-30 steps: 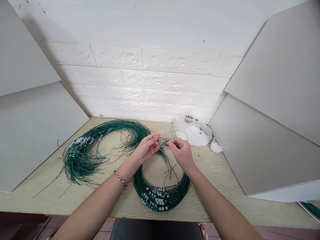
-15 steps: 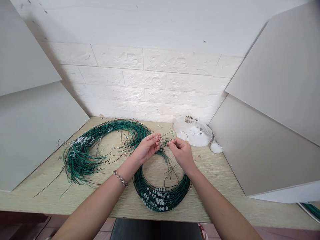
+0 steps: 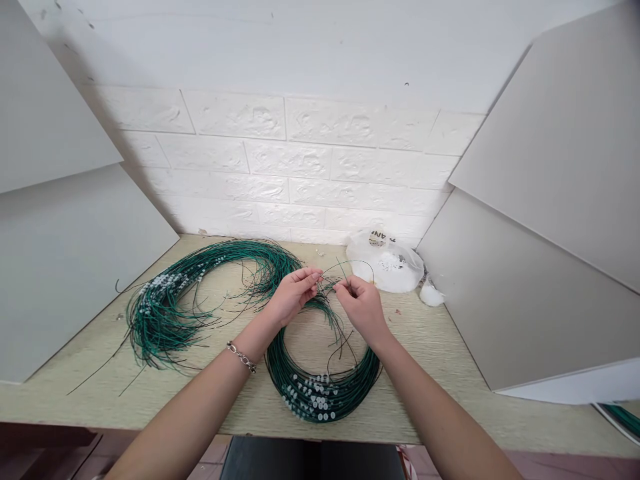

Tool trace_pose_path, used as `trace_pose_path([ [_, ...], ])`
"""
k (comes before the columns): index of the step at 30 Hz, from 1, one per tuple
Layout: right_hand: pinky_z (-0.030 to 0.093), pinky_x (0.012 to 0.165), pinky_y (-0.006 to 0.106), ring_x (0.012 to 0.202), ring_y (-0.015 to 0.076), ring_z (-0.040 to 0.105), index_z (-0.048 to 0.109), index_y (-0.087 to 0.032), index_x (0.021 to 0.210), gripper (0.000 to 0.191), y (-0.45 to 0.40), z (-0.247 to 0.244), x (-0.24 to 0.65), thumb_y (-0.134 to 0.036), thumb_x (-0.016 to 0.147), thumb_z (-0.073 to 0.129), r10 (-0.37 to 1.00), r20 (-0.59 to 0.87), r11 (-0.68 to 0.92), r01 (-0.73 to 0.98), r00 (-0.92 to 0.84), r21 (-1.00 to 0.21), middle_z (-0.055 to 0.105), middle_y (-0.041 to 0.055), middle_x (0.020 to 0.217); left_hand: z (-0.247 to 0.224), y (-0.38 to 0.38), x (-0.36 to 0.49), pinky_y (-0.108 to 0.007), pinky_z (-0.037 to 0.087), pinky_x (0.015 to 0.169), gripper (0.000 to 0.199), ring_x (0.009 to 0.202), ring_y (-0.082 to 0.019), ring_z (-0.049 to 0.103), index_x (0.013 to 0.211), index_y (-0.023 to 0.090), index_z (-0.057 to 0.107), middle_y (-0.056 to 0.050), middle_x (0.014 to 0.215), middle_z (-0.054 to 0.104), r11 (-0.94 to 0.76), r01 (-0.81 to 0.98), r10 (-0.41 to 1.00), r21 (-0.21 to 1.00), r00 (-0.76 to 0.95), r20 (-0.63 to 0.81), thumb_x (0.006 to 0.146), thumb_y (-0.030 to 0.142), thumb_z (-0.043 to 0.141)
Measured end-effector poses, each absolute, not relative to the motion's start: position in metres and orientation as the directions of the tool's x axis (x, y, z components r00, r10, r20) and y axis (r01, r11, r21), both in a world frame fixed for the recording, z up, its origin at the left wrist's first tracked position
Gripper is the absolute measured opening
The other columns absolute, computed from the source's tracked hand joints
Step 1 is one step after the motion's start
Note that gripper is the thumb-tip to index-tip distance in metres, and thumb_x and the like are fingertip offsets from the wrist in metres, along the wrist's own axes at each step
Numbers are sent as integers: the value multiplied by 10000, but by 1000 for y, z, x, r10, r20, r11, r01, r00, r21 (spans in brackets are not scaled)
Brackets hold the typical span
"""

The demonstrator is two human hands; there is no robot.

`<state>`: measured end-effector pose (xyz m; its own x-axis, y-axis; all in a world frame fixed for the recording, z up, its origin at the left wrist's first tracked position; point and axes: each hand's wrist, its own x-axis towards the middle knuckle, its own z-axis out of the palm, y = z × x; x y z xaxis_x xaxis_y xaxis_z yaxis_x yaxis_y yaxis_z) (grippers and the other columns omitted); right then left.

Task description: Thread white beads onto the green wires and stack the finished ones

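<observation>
My left hand [image 3: 299,291] pinches the end of a thin dark wire above the top of a round coil of green and black wires [image 3: 320,393]. White round pieces sit on the coil's near side. Just to the right, my right hand [image 3: 363,303] has its fingers closed on thin green wire, and a dark strand loops up over it from the left hand's fingertips. The two hands are a small gap apart. A second, looser bundle of green wires [image 3: 173,327] with small white pieces curves away to the left.
A clear plastic bag [image 3: 393,267] of white pieces lies against the brick-patterned wall [image 3: 290,160]. Grey panels [image 3: 550,267] flank the wooden table [image 3: 430,400] on both sides. More green wire [image 3: 623,419] shows at the far right edge.
My left thumb and fingertips have closed a little more tightly together. The loop of dark wire has shifted very slightly left; the bundles lie as before.
</observation>
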<state>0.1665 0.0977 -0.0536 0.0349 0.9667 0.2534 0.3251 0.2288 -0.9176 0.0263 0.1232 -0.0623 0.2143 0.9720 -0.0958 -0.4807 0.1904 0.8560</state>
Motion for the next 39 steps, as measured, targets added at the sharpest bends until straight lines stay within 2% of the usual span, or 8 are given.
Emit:
trace_pose_path([
  [7, 243, 436, 198, 456, 74, 295, 395, -165, 486, 165, 97, -53, 167, -219, 635, 441, 956, 277, 218, 407, 93, -887, 324, -53, 450, -59, 122, 26, -142, 401, 501, 197, 492, -20, 450, 760, 99, 619, -4, 637, 560, 186, -471, 972, 862, 214, -93, 597, 196, 675],
  [16, 258, 449, 202, 449, 75, 308, 421, -170, 509, 146, 97, -58, 166, -224, 645, 431, 939, 341, 280, 466, 50, -839, 345, -54, 453, -60, 126, 23, -155, 378, 504, 206, 494, -30, 455, 764, 107, 641, -16, 666, 587, 91, -304, 984, 948, 171, -39, 595, 222, 670],
  [26, 268, 456, 195, 451, 72, 319, 414, -169, 523, 156, 95, -57, 166, -226, 666, 438, 927, 372, 301, 482, 57, -823, 343, -56, 459, -65, 127, 21, -144, 408, 500, 173, 481, -22, 465, 763, 96, 625, -31, 683, 595, 265, -439, 942, 859, 307, -134, 602, 141, 671],
  [35, 261, 448, 187, 455, 69, 319, 452, -160, 540, 128, 95, -55, 166, -210, 658, 446, 940, 342, 312, 439, -11, -842, 349, -56, 462, -66, 131, 17, -154, 417, 487, 136, 472, -22, 448, 747, 101, 610, -8, 637, 565, 313, -488, 923, 815, 358, -141, 622, 130, 652],
  [39, 263, 447, 185, 456, 68, 320, 468, -158, 554, 125, 95, -57, 166, -215, 662, 447, 933, 360, 337, 430, -31, -837, 358, -55, 468, -65, 132, 14, -151, 402, 473, 131, 460, -19, 436, 738, 96, 610, 3, 616, 552, 291, -447, 922, 846, 368, -123, 623, 144, 651],
])
